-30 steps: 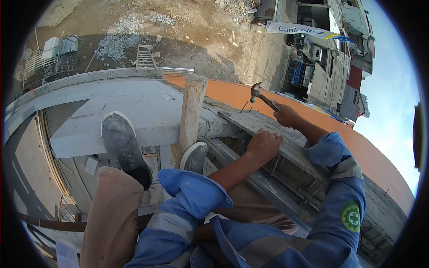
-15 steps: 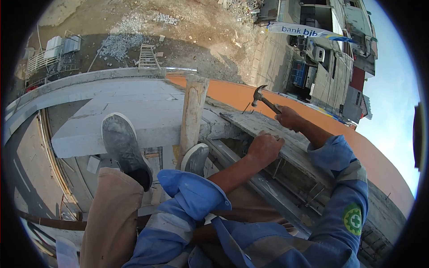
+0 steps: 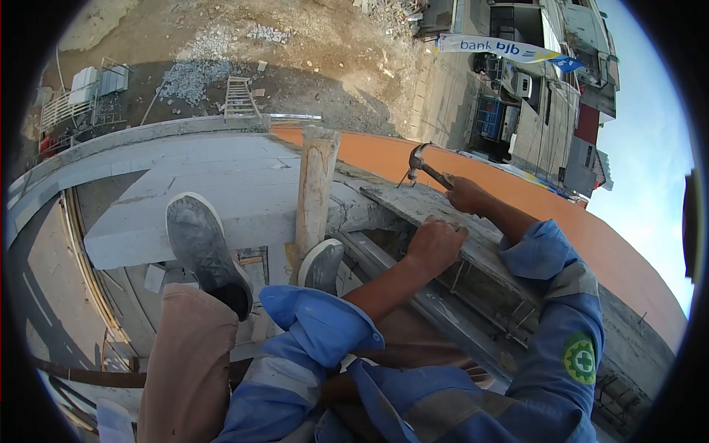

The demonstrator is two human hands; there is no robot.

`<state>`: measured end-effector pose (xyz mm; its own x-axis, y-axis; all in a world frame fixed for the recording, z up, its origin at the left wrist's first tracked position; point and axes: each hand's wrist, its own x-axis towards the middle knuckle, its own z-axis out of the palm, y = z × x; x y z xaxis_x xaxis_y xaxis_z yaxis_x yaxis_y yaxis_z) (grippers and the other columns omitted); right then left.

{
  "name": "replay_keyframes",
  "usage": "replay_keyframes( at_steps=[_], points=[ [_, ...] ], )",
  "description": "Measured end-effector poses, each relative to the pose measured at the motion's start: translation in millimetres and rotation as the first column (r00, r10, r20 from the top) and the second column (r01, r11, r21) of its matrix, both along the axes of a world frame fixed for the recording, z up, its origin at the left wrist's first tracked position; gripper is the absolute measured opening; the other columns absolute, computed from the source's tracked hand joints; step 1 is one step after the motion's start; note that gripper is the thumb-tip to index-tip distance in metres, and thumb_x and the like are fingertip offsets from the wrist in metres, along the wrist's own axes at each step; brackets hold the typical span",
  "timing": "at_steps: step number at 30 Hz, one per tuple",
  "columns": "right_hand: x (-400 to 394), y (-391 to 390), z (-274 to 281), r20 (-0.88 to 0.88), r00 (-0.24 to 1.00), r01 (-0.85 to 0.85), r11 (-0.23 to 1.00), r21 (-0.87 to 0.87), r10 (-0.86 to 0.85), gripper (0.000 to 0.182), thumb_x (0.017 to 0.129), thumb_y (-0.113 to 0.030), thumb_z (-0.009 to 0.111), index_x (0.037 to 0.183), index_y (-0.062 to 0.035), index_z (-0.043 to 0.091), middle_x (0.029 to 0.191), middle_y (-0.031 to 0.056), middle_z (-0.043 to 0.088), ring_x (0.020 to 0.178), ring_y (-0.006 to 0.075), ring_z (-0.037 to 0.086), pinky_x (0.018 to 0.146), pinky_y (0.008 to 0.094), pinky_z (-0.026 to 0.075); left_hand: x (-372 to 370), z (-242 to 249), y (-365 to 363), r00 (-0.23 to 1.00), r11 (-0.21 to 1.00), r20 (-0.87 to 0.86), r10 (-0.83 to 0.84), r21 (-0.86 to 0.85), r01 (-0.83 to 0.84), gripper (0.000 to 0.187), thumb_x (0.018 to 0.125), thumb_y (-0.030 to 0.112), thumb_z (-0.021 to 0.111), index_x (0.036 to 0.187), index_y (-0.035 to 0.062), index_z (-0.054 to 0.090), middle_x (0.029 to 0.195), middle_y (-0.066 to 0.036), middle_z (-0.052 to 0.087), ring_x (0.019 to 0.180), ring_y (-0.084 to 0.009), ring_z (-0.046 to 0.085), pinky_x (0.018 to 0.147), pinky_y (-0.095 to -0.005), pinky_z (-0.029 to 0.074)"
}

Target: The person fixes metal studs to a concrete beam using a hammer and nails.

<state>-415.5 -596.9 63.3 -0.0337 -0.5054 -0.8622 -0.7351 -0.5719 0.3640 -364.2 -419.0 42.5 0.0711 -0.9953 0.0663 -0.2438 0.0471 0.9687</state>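
My right hand (image 3: 468, 196) is closed around the handle of a claw hammer (image 3: 418, 159). The hammer's head is right at a nail (image 3: 402, 179) that sticks up, tilted, near the end of a rough, cement-stained wooden board (image 3: 480, 235). My left hand (image 3: 437, 244) grips the near edge of that board with curled fingers, a short way back from the nail. Under the board, thin metal rods or nails (image 3: 456, 273) show in a gap.
An upright wooden post (image 3: 317, 184) stands beside my shoes (image 3: 198, 232), by a pale block ledge (image 3: 185, 225). An orange wall (image 3: 509, 181) runs beyond the board. Far below lie dirt ground, a wooden ladder (image 3: 239, 97) and a street with a banner (image 3: 502, 49).
The hammer has moved a little left and down, its head now at the nail. My left hand stays on the board's edge. The view has shifted slightly.
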Motion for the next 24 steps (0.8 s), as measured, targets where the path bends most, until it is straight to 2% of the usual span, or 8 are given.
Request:
replay_keyframes(
  at_steps=[3,7,12,13,14,15,17,24],
  points=[
    [45,-5,26,0.083,0.986,0.149,0.989,-0.016,-0.148,0.059,0.091,-0.019,0.053,0.144,0.0011,0.034,0.114,0.03,0.06,0.105,0.039,0.062,0.088,0.0467,0.046,10,6,1,0.999,0.999,0.004,-0.045,0.025,0.045,0.021,0.078,0.013,0.064,0.099,0.0087,0.063,0.094,-0.009,0.07,0.09,-0.0269,0.068,0.086,-0.0387,0.047],
    [15,-63,21,0.564,0.753,-0.088,0.9,-0.426,0.34,0.057,0.095,-0.018,0.048,0.146,0.0002,0.029,0.104,0.0315,0.062,0.093,0.0475,0.061,0.081,0.0492,0.047,7,4,2,1.0,1.0,-0.001,-0.018,0.022,0.018,0.021,0.078,0.014,0.064,0.099,0.0085,0.062,0.095,-0.009,0.07,0.091,-0.0267,0.067,0.085,-0.0397,0.047],
    [3,-16,35,0.551,0.817,0.144,0.866,-0.478,0.169,0.061,0.097,-0.022,0.046,0.149,-0.0019,0.021,0.111,0.0345,0.059,0.099,0.0506,0.059,0.085,0.0519,0.046,9,4,1,0.999,0.999,-0.008,-0.035,0.014,0.035,0.022,0.08,0.013,0.062,0.101,0.0089,0.063,0.096,-0.009,0.07,0.092,-0.0263,0.067,0.085,-0.0407,0.047],
    [-8,-2,30,0.416,0.909,0.173,0.907,-0.383,0.002,0.061,0.096,-0.021,0.046,0.15,-0.0043,0.022,0.107,0.035,0.061,0.096,0.05,0.061,0.084,0.0531,0.046,11,3,1,1.0,0.999,-0.004,-0.03,0.019,0.03,0.022,0.08,0.013,0.062,0.101,0.0089,0.063,0.096,-0.009,0.07,0.092,-0.0263,0.067,0.085,-0.0407,0.047],
    [-77,-11,1,0.36,0.814,-0.322,0.87,-0.372,0.456,0.061,0.095,-0.019,0.047,0.15,-0.0068,0.025,0.105,0.0323,0.063,0.091,0.0448,0.064,0.082,0.0528,0.048,12,4,1,0.998,0.997,0.01,-0.065,0.033,0.065,0.021,0.08,0.013,0.06,0.101,0.0091,0.063,0.096,-0.009,0.07,0.092,-0.0262,0.067,0.085,-0.0404,0.047],
    [-73,-13,-2,0.144,0.888,-0.424,0.899,-0.112,0.437,0.059,0.095,-0.019,0.05,0.148,-0.0061,0.03,0.107,0.0288,0.064,0.094,0.0399,0.064,0.084,0.0514,0.047,12,7,0,0.995,0.994,0.02,-0.1,0.048,0.099,0.02,0.081,0.012,0.059,0.101,0.0092,0.063,0.096,-0.009,0.07,0.092,-0.0261,0.067,0.085,-0.0401,0.047],
    [73,14,42,-0.293,0.917,0.255,0.963,-0.089,-0.271,0.058,0.096,-0.02,0.051,0.148,-0.0037,0.031,0.114,0.0268,0.061,0.097,0.0349,0.063,0.089,0.0475,0.047,9,4,-3,0.997,0.997,0.022,-0.073,0.031,0.072,0.019,0.082,0.012,0.058,0.1,0.0094,0.063,0.096,-0.009,0.07,0.092,-0.0258,0.067,0.085,-0.0397,0.047],
    [7,-62,25,0.501,0.831,-0.04,0.924,-0.38,0.242,0.057,0.097,-0.02,0.048,0.146,0.0007,0.028,0.117,0.0313,0.058,0.104,0.0462,0.058,0.09,0.0484,0.044,8,3,1,0.999,0.999,0.026,-0.043,0.01,0.043,0.019,0.084,0.014,0.056,0.102,0.0103,0.062,0.095,-0.008,0.07,0.093,-0.0246,0.067,0.085,-0.0394,0.046]
  ],
)
